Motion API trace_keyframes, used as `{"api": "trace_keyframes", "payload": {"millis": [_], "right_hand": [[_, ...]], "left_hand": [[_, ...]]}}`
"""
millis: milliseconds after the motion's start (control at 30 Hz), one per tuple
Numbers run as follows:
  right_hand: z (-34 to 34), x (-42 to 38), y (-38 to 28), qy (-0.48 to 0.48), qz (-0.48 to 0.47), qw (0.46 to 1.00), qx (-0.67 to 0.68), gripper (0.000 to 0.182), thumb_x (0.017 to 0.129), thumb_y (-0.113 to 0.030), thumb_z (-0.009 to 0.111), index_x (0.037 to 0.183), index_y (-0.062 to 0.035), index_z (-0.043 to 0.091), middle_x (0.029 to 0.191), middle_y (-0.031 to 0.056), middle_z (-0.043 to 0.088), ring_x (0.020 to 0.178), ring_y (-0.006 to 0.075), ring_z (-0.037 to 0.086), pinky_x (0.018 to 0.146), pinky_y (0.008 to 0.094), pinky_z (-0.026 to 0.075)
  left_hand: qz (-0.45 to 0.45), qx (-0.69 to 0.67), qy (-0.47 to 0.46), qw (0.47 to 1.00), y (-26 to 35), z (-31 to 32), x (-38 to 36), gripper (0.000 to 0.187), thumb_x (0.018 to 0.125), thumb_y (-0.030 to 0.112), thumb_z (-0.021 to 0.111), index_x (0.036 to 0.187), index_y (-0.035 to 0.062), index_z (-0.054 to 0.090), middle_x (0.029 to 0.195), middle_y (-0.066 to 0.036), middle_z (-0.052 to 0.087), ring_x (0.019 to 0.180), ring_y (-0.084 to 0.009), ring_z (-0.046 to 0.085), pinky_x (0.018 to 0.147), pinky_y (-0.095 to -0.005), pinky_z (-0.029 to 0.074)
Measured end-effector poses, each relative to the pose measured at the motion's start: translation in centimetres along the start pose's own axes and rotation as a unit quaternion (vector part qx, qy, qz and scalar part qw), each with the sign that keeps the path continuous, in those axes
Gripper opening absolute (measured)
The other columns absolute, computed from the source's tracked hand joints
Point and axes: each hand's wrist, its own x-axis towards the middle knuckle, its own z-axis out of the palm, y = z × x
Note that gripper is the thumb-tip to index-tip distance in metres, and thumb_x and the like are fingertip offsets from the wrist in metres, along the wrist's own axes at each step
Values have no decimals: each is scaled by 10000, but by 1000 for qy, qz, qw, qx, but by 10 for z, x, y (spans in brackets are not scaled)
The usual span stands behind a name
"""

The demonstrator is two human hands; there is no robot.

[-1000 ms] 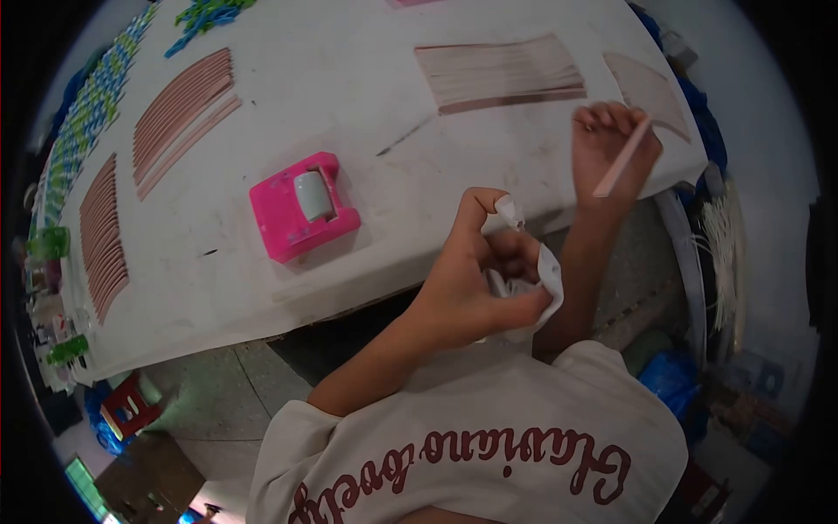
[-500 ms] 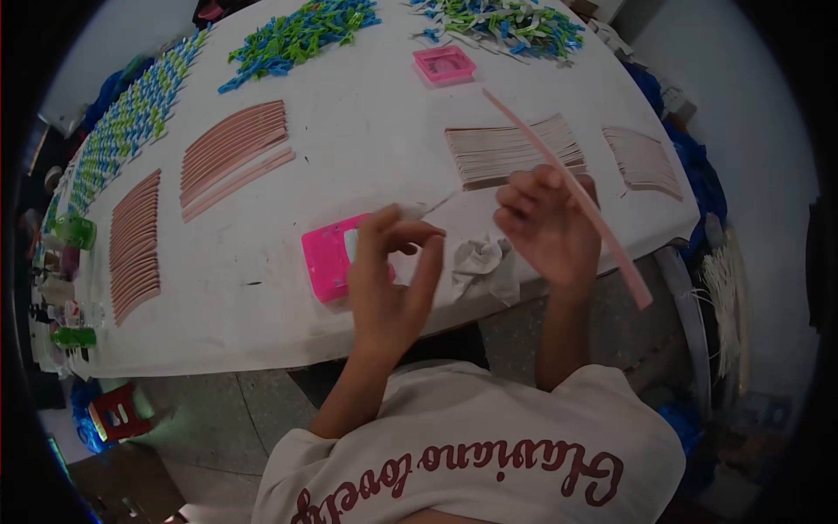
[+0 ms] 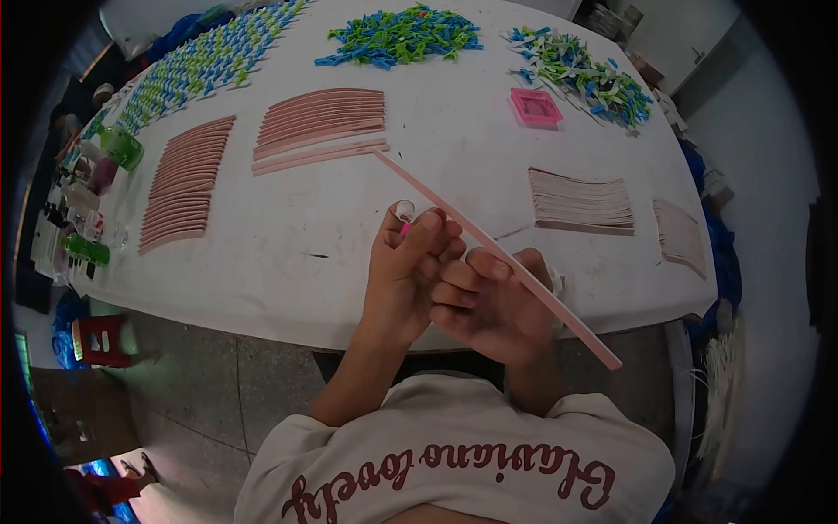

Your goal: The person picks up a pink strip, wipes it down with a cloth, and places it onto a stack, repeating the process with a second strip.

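A long, thin pink strip slants across the view, its upper end near the table's middle and its lower end toward my body. My right hand holds it with curled fingers, the thumb against it. Close beside it, my left hand is closed, its thumb and fingers drawn together next to the strip and the right fingers. A small pale round thing shows at a left fingertip; I cannot make out what it is. A bit of bright pink appears behind that finger, mostly hidden.
Pink strips lie in rows on the left and middle; paler strips lie right. A pink tray stands near piles of blue-green pieces and mixed white ones. Green bottles stand at the left edge.
My left hand has come in beside the right, and its fingers have closed. The strip now slants more flatly. The view has shifted, and my hands hide the pink box and crumpled tissue.
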Motion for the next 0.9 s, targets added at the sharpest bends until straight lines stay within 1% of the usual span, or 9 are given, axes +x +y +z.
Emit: {"api": "trace_keyframes", "payload": {"millis": [300,400,433,500,567,600,667,767,900], "right_hand": [[6,10,7,43,-7,998,49,201,827,-303,467,736,-126,441,709,-12,289,686,142,312,660,284,319],[3,8,5,2,-20,999,41,233,877,-360,482,798,-145,524,756,-33,350,686,119,365,659,270,340],[2,6,5,64,-52,997,14,225,894,-329,477,851,-117,541,771,-24,405,668,121,419,635,267,372],[-5,2,6,124,-92,988,-13,225,912,-298,473,905,-90,557,787,-14,460,650,124,473,612,265,405],[-20,0,7,247,-339,895,-152,210,931,-221,470,995,-40,552,844,31,551,652,142,556,596,271,461],[-20,-1,3,247,-343,893,-152,210,931,-221,470,995,-40,552,844,31,551,652,142,556,596,271,461],[-15,-1,-10,277,-501,777,-263,182,932,-164,476,1015,-13,532,841,90,609,688,199,632,629,312,529],[-10,-8,-26,211,-547,749,-309,148,928,-95,466,1011,5,537,894,114,624,765,214,658,703,342,572],[-2,-1,-27,227,-549,729,-340,126,910,-61,488,993,15,544,891,123,623,771,214,660,730,356,586]], "left_hand": [[31,0,29,999,5,13,3,201,872,181,627,974,93,478,882,-54,618,829,-135,620,755,-272,531],[66,-39,17,997,5,13,4,166,881,150,611,975,76,496,893,-54,626,852,-140,631,782,-278,540],[59,-38,17,997,7,13,6,166,881,150,611,975,76,496,893,-54,626,852,-140,631,782,-278,540],[161,-90,26,982,13,14,10,176,924,161,541,1030,24,571,959,-70,643,869,-138,616,822,-264,525],[185,-87,-10,979,22,4,12,176,919,132,543,1047,15,574,981,-78,643,889,-144,618,858,-275,522],[215,-87,-42,972,27,1,13,181,914,103,546,1064,5,577,1003,-85,643,910,-149,619,894,-286,519],[236,-81,-43,967,34,-2,13,169,909,104,556,1042,5,590,994,-84,645,907,-149,619,888,-292,522],[269,-74,-19,960,38,-6,13,151,900,95,570,1027,14,583,969,-83,645,899,-149,629,845,-293,545],[291,-72,12,954,40,-5,13,151,897,80,571,1037,22,569,965,-81,640,902,-148,631,799,-286,567]]}}
